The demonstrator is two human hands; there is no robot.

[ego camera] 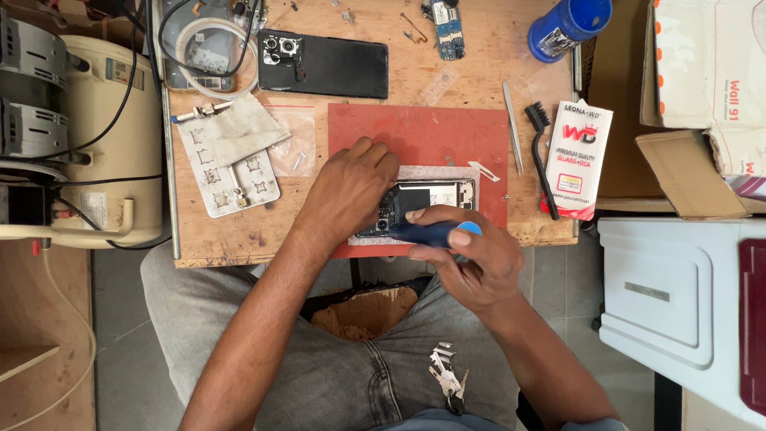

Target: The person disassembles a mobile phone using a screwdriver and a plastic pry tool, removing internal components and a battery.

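Our left hand presses fingers down on the opened phone, lying on the red mat at the surface's six o'clock edge. Our right hand has fingers wrapped around a blue-handled screwdriver. We judge a slipping tip could gouge the board.

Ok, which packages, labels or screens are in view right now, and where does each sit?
White pouch: right edge of the wooden table, flat rectangle with red and black print.
Cardboard box: top right corner, white with orange dots, brown flaps.
Blue bottle: top of table, lying down, with a label band.
Black phone back panel: top centre, dark rectangle.
Opened phone: on the red mat, under the left hand and right hand.
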